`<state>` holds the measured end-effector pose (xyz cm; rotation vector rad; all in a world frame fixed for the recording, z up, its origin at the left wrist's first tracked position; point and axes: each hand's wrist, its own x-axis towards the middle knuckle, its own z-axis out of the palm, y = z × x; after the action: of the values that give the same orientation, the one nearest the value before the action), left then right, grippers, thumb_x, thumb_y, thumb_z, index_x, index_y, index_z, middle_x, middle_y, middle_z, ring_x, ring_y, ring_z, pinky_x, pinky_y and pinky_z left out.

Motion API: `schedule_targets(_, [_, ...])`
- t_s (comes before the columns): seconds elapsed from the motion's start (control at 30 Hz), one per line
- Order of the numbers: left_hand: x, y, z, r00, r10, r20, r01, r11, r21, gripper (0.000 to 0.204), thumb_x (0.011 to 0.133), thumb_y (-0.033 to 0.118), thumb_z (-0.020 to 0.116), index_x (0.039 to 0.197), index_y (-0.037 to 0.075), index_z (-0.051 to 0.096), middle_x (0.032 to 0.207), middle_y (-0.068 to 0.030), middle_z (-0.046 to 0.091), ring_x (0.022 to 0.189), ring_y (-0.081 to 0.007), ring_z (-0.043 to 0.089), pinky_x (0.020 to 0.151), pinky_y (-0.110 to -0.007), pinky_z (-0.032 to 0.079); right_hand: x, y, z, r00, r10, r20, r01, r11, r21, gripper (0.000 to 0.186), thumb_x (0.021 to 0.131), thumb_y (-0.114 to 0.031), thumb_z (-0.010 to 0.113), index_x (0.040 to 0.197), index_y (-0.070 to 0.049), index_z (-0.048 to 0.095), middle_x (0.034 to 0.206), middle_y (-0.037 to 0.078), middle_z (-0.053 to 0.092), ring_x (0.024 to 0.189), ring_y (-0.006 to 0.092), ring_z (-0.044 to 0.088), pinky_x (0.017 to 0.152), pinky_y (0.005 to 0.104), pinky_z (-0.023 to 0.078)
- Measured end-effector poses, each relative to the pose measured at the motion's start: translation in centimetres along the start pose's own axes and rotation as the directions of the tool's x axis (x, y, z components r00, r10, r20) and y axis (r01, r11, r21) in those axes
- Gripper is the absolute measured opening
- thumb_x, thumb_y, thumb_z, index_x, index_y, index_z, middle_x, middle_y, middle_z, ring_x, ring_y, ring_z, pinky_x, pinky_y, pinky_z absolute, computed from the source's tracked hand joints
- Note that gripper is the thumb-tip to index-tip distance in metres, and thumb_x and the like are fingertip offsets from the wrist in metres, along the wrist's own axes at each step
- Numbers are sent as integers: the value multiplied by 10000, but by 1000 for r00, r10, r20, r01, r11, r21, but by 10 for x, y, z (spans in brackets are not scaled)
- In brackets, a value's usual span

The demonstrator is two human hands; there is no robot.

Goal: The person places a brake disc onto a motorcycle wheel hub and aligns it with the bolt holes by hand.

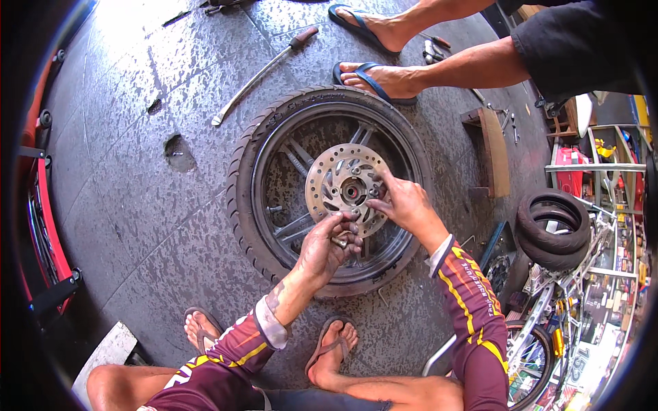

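My two maroon long sleeves [473, 308] with yellow stripes and pale grey cuffs lie nearest, above my bare knees [113, 387]. White lettering runs along the left sleeve, and yellow and white lettering along the right forearm. Farther right, a white panel [596, 363] bears large dark digits among many small coloured labels, too small to read. The black tyre [241, 185] has faint raised marks on its sidewall that I cannot make out.

My left hand [327, 250] is half closed, palm turned upward over the lower part of the wheel, fingers curled around a small shiny metal bolt [339, 242]. My right hand [409, 205] reaches in from the right, thumb and forefinger a little apart at the silver, hole-drilled brake disc [368, 159]. A small dark piece shows between them; I cannot tell whether I grip it.

The dark spoked wheel rim [264, 236], tyre fitted, lies flat on the worn grey floor [171, 240] ahead of my feet, disc side up. Beyond it stand another person's feet [384, 79] in dark blue flip-flops; a long silver bar tool with a brown handle [264, 79] lies to their left.
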<state>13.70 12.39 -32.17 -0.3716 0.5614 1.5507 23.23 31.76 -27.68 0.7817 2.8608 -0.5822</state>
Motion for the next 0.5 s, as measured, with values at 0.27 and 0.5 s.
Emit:
schedule_targets(0.27, [1, 14, 2, 997, 72, -1, -72, 997, -36, 264, 1035, 269, 489, 1113, 42, 601, 950, -93, 658, 859, -241, 672, 787, -373, 554, 15, -8, 3, 990, 113, 84, -89, 965, -246, 431, 922, -418, 657, 1134, -58, 556, 920, 186, 717, 842, 405, 697, 687, 499, 549])
schedule_targets(0.5, [12, 6, -3, 999, 43, -24, -44, 998, -49, 264, 1006, 282, 539, 1111, 61, 636, 989, -85, 692, 896, -232, 684, 817, -391, 562, -9, 11, 14, 1000, 10, 21, -6, 986, -164, 435, 854, -281, 736, 1186, -54, 571, 908, 201, 705, 836, 418, 682, 702, 509, 546])
